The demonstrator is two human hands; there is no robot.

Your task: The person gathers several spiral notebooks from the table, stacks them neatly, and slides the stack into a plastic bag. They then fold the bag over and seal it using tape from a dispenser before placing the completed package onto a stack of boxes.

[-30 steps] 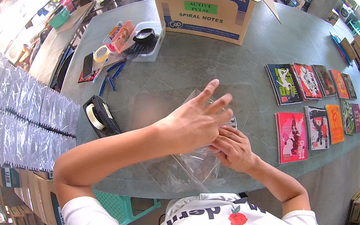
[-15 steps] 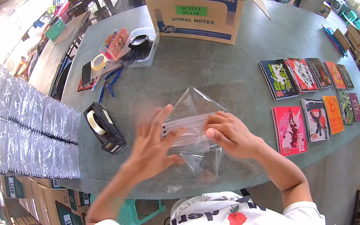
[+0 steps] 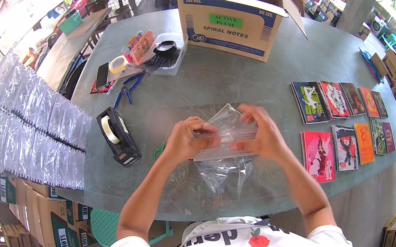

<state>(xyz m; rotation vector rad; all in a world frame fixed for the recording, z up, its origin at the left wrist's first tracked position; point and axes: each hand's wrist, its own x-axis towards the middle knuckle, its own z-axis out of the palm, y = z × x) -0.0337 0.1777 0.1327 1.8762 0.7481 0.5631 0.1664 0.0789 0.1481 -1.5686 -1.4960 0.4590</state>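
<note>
In front of me on the table stands a stack of spiral notebooks (image 3: 223, 151), page edges upward, inside clear plastic wrap (image 3: 225, 176). A loose flap peaks on the far side and crumpled film spreads on the near side. My left hand (image 3: 187, 138) closes on the film and the stack's left end, fingers curled over the top. Round the right end is my right hand (image 3: 265, 135), thumb on the page edges and fingers bent at the far flap, somewhat blurred. A green scissor handle (image 3: 159, 151) shows beside my left wrist.
A black tape dispenser (image 3: 118, 137) stands at left, near plastic-covered spiral notebooks (image 3: 36, 127). Blue pliers (image 3: 127, 89), a phone (image 3: 102, 75) and a plastic tub (image 3: 177, 61) lie beyond. An open carton (image 3: 229, 26) is at the back; two rows of notebooks (image 3: 337, 95) lie right.
My left hand has gone from spread fingers to curled ones on the stack. The right hand's fingers have lifted toward the far flap, which is folded lower. The green handle has come into sight.
</note>
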